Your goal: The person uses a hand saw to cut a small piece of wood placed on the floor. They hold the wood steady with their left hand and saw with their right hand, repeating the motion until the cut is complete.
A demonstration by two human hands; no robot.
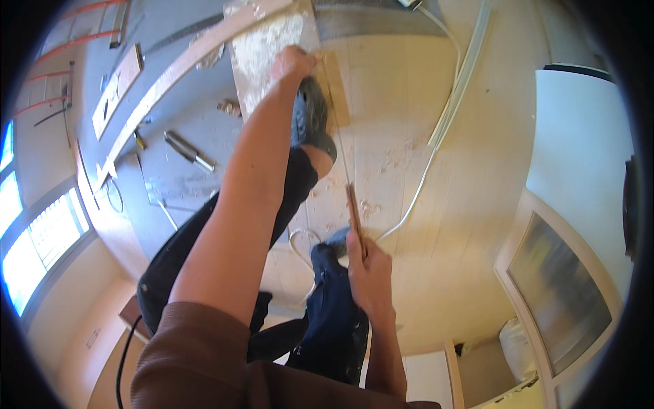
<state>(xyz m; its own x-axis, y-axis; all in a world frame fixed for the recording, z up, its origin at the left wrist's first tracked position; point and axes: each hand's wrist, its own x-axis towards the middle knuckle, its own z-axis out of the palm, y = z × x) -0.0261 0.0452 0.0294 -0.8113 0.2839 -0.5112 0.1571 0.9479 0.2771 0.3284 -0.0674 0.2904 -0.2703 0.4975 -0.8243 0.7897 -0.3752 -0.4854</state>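
My left hand (291, 63) is closed near the top of a pale board (255, 37) with a rough, whitish surface; what its fingertips grip is unclear. My grey shoe (310, 116) rests on the board below that hand. My right hand (368, 269), lower down, grips a narrow brown wooden piece (353, 208). A long, thin blade or strip (338, 143) runs from that piece up toward my left hand, along a light brown sheet (332, 75) under the board's right side.
Long planks (177, 75), short offcuts (116, 88) and a silver tool (191, 150) lie left. A white cable (429, 163) and pale strips (460, 75) lie right, beside a framed glass panel (558, 293) and a white panel (572, 136). Wood shavings (392, 157) litter the floor.
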